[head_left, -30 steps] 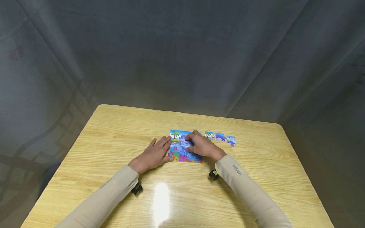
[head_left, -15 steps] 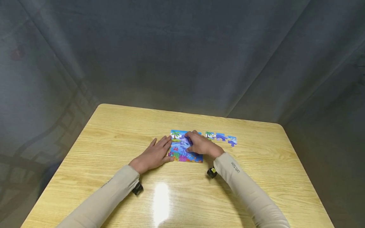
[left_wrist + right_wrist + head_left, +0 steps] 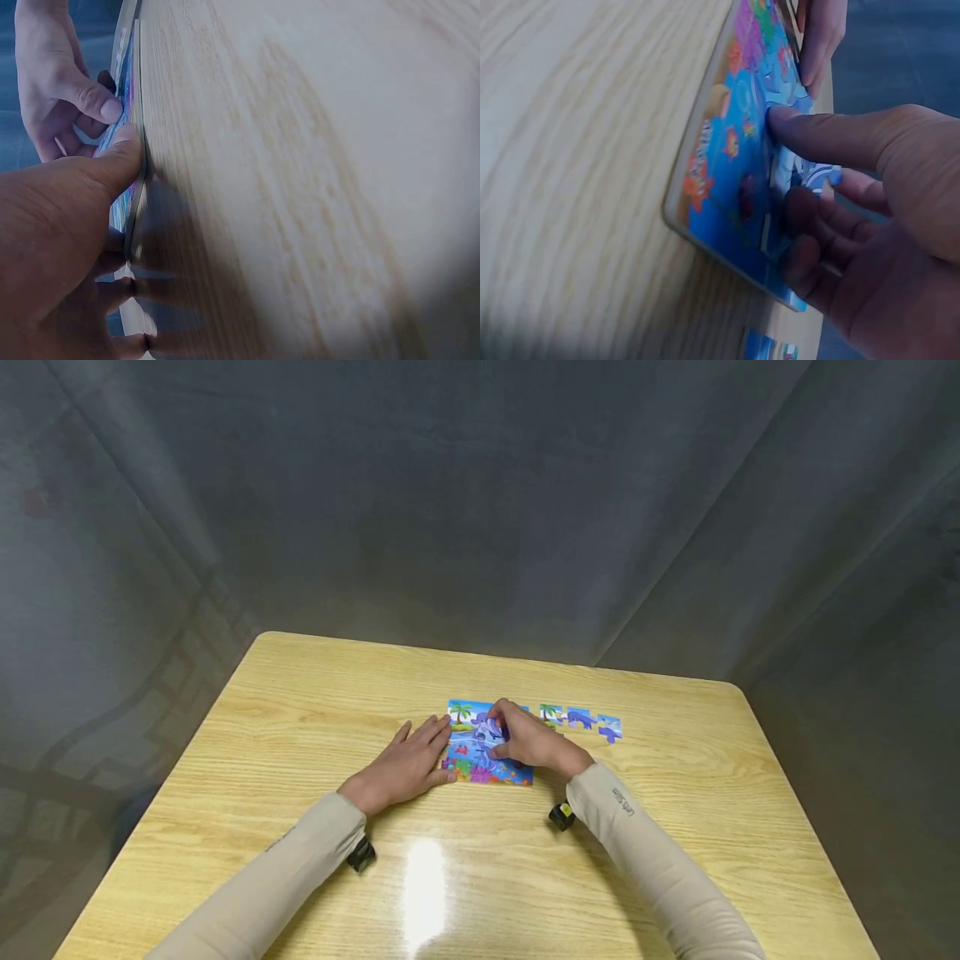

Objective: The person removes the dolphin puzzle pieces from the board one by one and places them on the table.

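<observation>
A colourful jigsaw puzzle board [image 3: 462, 763] with a sea scene, palm tree and dolphin lies on the wooden table. My left hand [image 3: 405, 767] rests along its left side, fingers extended; in the left wrist view the thumb [image 3: 124, 154] of that hand lies over the board's edge. Over the middle of the board, my right hand [image 3: 536, 742] has thumb and fingers bent around a puzzle piece [image 3: 821, 178]. That piece shows blue and white and stands tilted up from the board, partly hidden by the fingers.
To the right of the board lie loose puzzle pieces: one with a palm tree [image 3: 550, 714], one with a purple dolphin body [image 3: 579, 719] and one with a tail [image 3: 610, 729]. Grey curtains [image 3: 450, 527] hang behind the table [image 3: 660, 827].
The right index finger has lifted slightly and the puzzle piece under it now shows more, tilted up. The left hand stays in place on the board's edge.
</observation>
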### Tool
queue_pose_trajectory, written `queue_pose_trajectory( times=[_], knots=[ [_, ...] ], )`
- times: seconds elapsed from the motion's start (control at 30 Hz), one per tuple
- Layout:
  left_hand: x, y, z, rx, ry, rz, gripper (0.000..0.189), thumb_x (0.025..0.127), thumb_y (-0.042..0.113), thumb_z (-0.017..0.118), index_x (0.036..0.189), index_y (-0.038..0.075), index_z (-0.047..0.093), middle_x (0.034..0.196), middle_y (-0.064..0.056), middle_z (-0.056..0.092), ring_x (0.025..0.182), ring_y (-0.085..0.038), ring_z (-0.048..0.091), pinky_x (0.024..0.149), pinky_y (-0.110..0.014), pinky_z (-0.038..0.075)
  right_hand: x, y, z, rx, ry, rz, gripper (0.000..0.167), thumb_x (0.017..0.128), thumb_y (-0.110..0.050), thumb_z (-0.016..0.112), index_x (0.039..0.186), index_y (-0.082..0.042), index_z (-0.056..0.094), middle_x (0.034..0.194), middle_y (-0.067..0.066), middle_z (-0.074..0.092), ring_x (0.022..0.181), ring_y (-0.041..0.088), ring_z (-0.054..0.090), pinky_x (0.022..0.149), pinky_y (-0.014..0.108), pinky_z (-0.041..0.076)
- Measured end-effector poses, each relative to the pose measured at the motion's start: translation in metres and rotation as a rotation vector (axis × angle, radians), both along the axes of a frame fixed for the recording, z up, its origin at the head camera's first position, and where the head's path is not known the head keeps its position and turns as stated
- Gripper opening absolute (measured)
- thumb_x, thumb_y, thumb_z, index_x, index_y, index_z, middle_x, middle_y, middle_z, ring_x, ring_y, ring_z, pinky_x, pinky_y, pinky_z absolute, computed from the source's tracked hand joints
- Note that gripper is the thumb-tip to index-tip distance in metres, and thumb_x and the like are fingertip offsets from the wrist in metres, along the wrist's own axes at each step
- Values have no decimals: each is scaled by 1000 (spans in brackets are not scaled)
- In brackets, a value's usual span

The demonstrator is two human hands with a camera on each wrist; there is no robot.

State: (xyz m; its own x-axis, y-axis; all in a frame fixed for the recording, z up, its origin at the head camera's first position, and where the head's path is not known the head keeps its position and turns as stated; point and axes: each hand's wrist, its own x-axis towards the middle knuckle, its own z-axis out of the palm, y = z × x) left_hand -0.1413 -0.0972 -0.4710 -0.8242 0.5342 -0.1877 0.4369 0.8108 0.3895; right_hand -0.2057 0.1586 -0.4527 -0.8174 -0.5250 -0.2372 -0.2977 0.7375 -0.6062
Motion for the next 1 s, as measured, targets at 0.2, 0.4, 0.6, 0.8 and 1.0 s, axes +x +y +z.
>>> queue_pose_trajectory(
  times=[0.2, 0.4, 0.6, 0.8, 1.0],
  knots=[
    [0, 0, 1, -3, -1, 0, 85, 109, 52, 54, 170, 1, 22, 181, -14, 13, 169, -36, 14, 134, -67, 14, 1, 6, 0, -101, -21, 4, 44, 98, -11, 78, 135, -8, 54, 112, 10, 57, 72, 16, 53, 66, 31, 50],
    [0, 0, 2, -16, -6, 1, 85, 109, 52, 54, 170, 2, 22, 181, -13, 13, 169, -35, 13, 135, -66, 14, 0, 12, 4, -183, 7, 14, 18, 108, -7, 62, 126, -7, 60, 104, 9, 64, 70, 14, 54, 63, 27, 49],
    [1, 1, 3, -13, -7, 2, 86, 109, 52, 55, 170, 2, 21, 181, -13, 13, 169, -35, 14, 135, -66, 13, 0, 16, 8, -236, 0, -7, 12, 110, -15, 60, 119, -8, 63, 103, 8, 67, 73, 16, 53, 65, 27, 46],
    [1, 1, 2, -5, 0, -5, 86, 109, 53, 54, 170, 2, 21, 181, -14, 13, 169, -35, 14, 135, -67, 13, 1, 27, 10, -255, -22, -37, 12, 111, -16, 59, 120, -8, 62, 105, 10, 65, 74, 16, 53, 65, 28, 47],
    [2, 0, 1, 3, 5, -6, 85, 109, 53, 53, 170, 1, 21, 181, -14, 13, 169, -36, 14, 135, -67, 13, 3, 46, 10, -256, -45, -77, 14, 112, -14, 57, 122, -6, 61, 105, 12, 64, 71, 18, 54, 62, 30, 49]
  ],
)
